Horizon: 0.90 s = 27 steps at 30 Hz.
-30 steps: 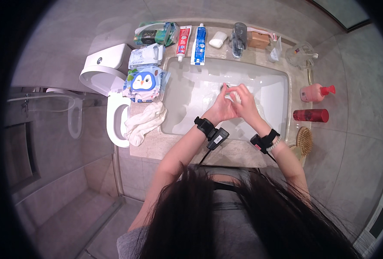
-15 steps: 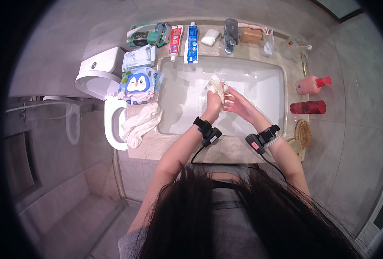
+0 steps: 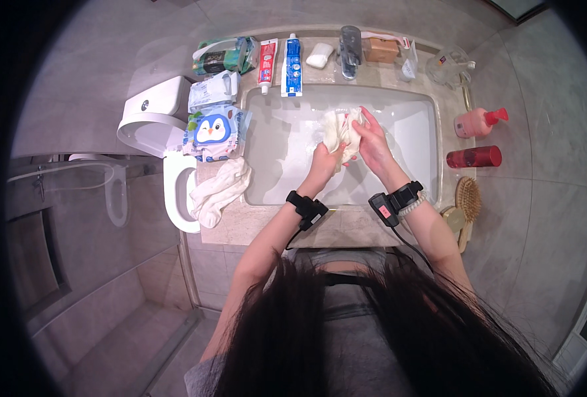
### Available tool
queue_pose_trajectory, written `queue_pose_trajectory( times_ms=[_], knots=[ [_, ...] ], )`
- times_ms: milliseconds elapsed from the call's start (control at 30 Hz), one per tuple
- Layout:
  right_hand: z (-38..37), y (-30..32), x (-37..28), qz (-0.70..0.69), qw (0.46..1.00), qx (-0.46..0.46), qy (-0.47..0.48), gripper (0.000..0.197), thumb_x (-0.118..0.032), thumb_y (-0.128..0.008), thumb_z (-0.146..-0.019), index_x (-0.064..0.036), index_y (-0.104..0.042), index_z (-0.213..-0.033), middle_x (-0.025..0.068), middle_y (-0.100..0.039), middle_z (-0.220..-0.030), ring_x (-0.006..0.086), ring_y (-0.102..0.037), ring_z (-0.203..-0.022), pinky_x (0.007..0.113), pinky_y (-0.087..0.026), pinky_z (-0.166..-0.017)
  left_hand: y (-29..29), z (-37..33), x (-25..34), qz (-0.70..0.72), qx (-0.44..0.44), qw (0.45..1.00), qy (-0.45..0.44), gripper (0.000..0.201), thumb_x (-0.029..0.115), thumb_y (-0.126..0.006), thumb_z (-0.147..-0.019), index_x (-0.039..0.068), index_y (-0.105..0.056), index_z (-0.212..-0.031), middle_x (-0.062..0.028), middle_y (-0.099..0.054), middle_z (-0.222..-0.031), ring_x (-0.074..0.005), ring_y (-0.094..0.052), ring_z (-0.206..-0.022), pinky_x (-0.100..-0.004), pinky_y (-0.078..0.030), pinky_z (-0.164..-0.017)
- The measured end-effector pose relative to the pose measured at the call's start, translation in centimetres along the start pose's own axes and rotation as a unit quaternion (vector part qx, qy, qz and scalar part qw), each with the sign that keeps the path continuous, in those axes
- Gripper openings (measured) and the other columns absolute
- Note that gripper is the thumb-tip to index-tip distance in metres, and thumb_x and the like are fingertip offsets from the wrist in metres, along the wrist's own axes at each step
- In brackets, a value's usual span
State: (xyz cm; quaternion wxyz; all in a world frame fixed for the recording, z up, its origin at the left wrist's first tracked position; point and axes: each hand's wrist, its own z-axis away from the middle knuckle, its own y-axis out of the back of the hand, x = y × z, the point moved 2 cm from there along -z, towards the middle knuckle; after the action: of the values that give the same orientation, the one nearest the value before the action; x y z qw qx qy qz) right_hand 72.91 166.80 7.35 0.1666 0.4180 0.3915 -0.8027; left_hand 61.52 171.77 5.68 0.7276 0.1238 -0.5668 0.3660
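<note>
Over the white sink basin [image 3: 283,165], I hold a crumpled, limp white cloth [image 3: 336,129] in both hands. My left hand [image 3: 323,165] grips its lower left part, with the thumb on top. My right hand [image 3: 373,142] pinches its upper right side between thumb and fingers. Folds of the cloth cover some of the left fingertips. A small reddish patch shows near the top of the cloth; I cannot tell what it is. Another white cloth, long like a sock [image 3: 219,192], lies on the counter left of the basin.
Wipes packs [image 3: 214,132] sit at the left, beside the toilet [image 3: 178,178]. Behind the basin are a red tube [image 3: 267,63], a blue toothpaste tube [image 3: 292,66] and white soap [image 3: 319,55]. A pink pump bottle [image 3: 480,123], red can [image 3: 474,157] and brush [image 3: 467,198] stand right.
My right hand has come up and closed on the cloth, which was bunched in the left hand. The cloth is now spread wider between both hands.
</note>
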Motion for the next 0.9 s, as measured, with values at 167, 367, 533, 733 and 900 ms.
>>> queue_pose_trajectory(
  times_ms=[167, 367, 533, 733, 900],
  knots=[
    [-0.2, -0.4, -0.2, 0.019, 0.997, -0.067, 0.018, 0.034, -0.019, -0.049, -0.090, -0.0010, -0.043, -0.118, -0.0007, -0.047, -0.072, 0.0081, -0.045, -0.060, 0.022, -0.039, -0.052, 0.0, 0.8, 0.1, -0.044, -0.011, 0.999, -0.009, 0.024, 0.018, -0.050, -0.088, 0.002, -0.054, -0.105, -0.0049, -0.063, -0.081, -0.0068, -0.056, -0.059, -0.0202, -0.041, -0.047],
    [-1.3, 0.2, -0.7, -0.062, 0.987, -0.131, -0.067, 0.028, -0.028, -0.043, -0.093, -0.0010, -0.050, -0.096, -0.0049, -0.035, -0.061, 0.0055, -0.030, -0.050, 0.019, -0.026, -0.045, -0.1, 1.6, 0.0, -0.043, -0.076, 0.996, -0.002, 0.025, 0.021, -0.049, -0.088, 0.004, -0.053, -0.106, -0.0016, -0.061, -0.076, -0.0034, -0.045, -0.052, -0.0181, -0.034, -0.044],
    [-1.0, -1.2, -1.4, -0.017, 0.999, 0.002, -0.048, 0.030, -0.032, -0.040, -0.093, -0.0091, -0.042, -0.074, -0.0062, -0.028, -0.053, 0.0055, -0.025, -0.044, 0.021, -0.022, -0.043, 0.3, 1.5, -0.2, -0.020, -0.043, 0.999, 0.015, 0.027, 0.022, -0.048, -0.089, 0.005, -0.050, -0.110, -0.0021, -0.060, -0.076, -0.0037, -0.046, -0.053, -0.0182, -0.035, -0.045],
    [-0.8, -0.4, -2.0, -0.056, 0.996, -0.066, -0.034, 0.032, -0.033, -0.040, -0.093, -0.0117, -0.039, -0.070, -0.0058, -0.025, -0.052, 0.0065, -0.025, -0.045, 0.022, -0.022, -0.043, 0.1, 1.5, -0.1, 0.004, -0.045, 0.999, -0.008, 0.030, 0.023, -0.048, -0.089, 0.004, -0.049, -0.112, -0.0057, -0.061, -0.088, -0.0079, -0.054, -0.063, -0.0195, -0.039, -0.051],
    [-1.9, 1.9, -2.0, -0.199, 0.979, -0.041, -0.002, 0.030, -0.032, -0.044, -0.092, -0.0122, -0.040, -0.070, -0.0045, -0.026, -0.052, 0.0082, -0.024, -0.045, 0.023, -0.024, -0.046, 1.8, 0.7, 1.7, -0.038, -0.056, 0.992, -0.104, 0.033, 0.029, -0.044, -0.092, 0.002, -0.049, -0.110, -0.0090, -0.060, -0.100, -0.0135, -0.058, -0.094, -0.0232, -0.046, -0.075]
  ],
)
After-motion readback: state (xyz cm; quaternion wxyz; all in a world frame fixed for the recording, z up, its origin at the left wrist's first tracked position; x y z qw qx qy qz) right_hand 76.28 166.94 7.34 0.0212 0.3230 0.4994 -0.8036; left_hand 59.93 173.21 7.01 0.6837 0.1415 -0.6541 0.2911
